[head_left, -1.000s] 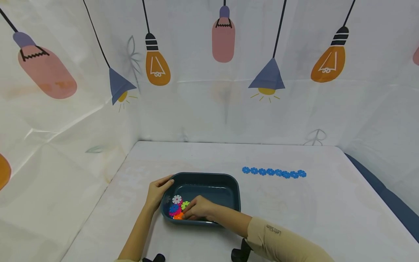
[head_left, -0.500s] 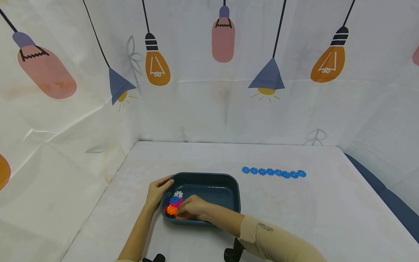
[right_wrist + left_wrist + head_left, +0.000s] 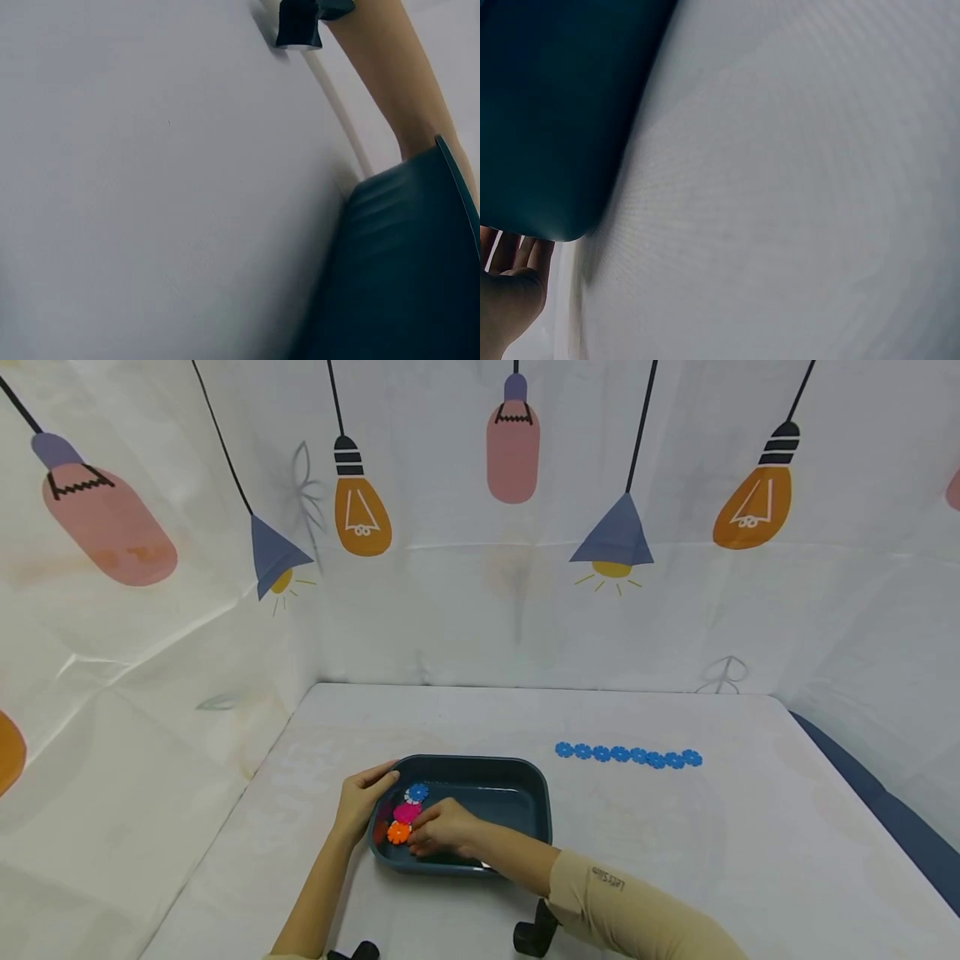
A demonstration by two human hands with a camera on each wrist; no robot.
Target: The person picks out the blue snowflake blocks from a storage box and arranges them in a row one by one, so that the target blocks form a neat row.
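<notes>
A dark teal tray (image 3: 495,802) stands on the table, with several flower-shaped plastic discs in its left end. A blue disc (image 3: 417,792) overlaps a white one at the back, then come a pink disc (image 3: 407,812) and an orange disc (image 3: 398,832). My left hand (image 3: 362,802) grips the tray's left rim, thumb at the edge and fingers along the outside. In the left wrist view, fingers (image 3: 538,259) show behind the tray's corner. My right hand (image 3: 444,827) reaches over the near rim, bent fingertips right beside the pink and orange discs; I cannot tell whether they pinch one.
A row of blue flower discs (image 3: 628,754) lies on the white table (image 3: 675,835), behind and right of the tray. Black wrist mounts (image 3: 535,935) sit near both forearms. A white wall sheet (image 3: 450,610) printed with lamps stands behind the table.
My right hand has shifted slightly left and away from me inside the tray. The discs have moved and turned over; blue now lies at the back, and the yellow-green disc is out of sight. The left hand stays put.
</notes>
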